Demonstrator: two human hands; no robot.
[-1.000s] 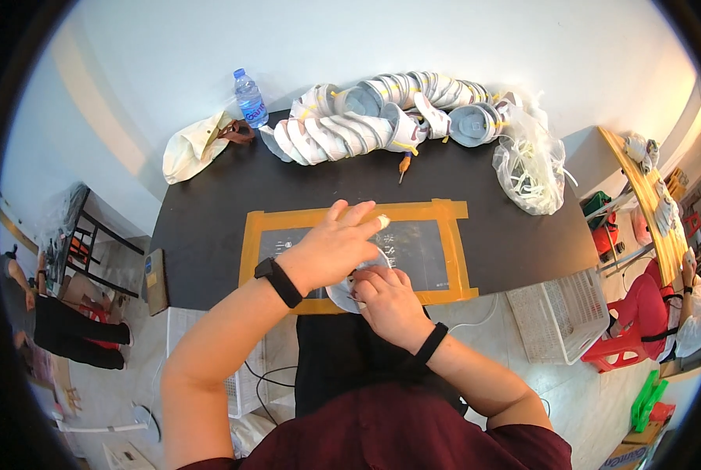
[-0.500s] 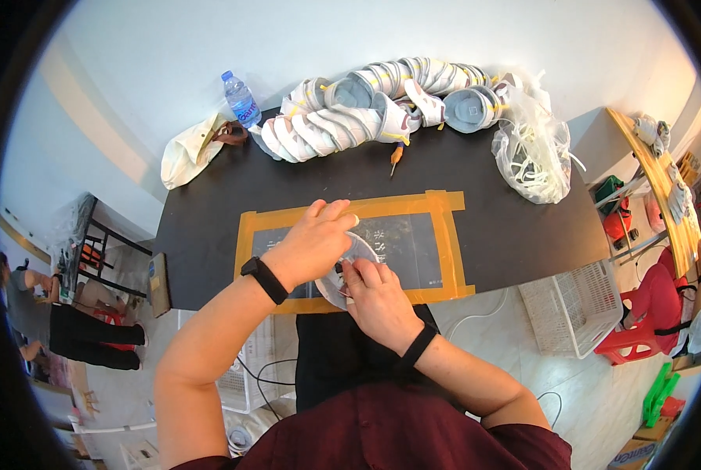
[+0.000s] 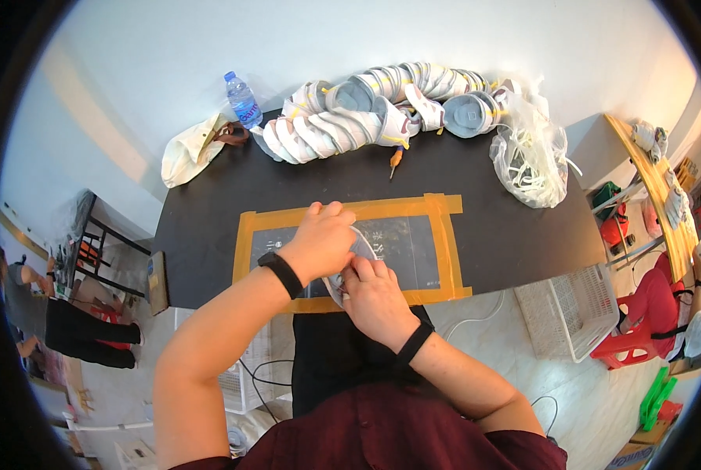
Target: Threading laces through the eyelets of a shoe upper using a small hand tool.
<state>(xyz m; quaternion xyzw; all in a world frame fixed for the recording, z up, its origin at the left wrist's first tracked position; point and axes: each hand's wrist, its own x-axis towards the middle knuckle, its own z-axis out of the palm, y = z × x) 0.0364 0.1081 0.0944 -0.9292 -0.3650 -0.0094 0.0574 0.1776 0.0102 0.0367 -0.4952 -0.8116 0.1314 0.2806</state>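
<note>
Piece [image 3: 365, 244], one: pale grey, rim curving, largely hidden; is sitting over the sheet [image 3: 414, 254] near the bench [image 3: 515, 243]'s front edge. Left hand [image 3: 325, 241], right hand [image 3: 378, 299]: both are clasping it.

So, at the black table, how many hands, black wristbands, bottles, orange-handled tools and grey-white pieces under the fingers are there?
Left hand and right hand: 2
Black wristbands: 2
Bottle: 1
Orange-handled tool: 1
Grey-white piece: 1
Total: 7
</note>
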